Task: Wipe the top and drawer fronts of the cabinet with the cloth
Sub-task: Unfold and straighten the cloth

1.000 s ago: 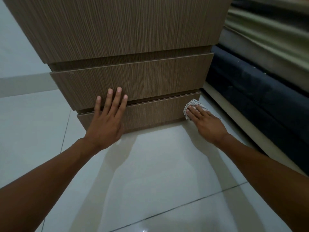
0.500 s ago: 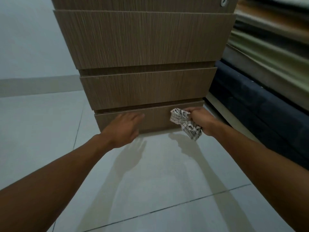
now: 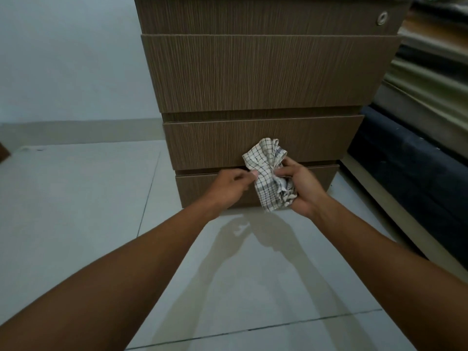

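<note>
A pale, glossy tiled floor [image 3: 76,224] fills the lower view, crossed by dark grout lines. On it stands a brown wood-grain cabinet [image 3: 266,72] with stacked drawer fronts and a small round metal lock [image 3: 382,18] near its upper right corner. Just to its right lies a dark navy upholstered bed base [image 3: 417,178] under layered mattresses. Two bare forearms reach forward to the lowest drawers. The right hand [image 3: 304,183] is curled closed around a crumpled white cloth with a dark grid check [image 3: 268,171], bunched in front of the two lower drawer fronts. The left hand [image 3: 228,186] pinches the cloth's left edge between thumb and fingertips, its other fingers loosely bent.
</note>
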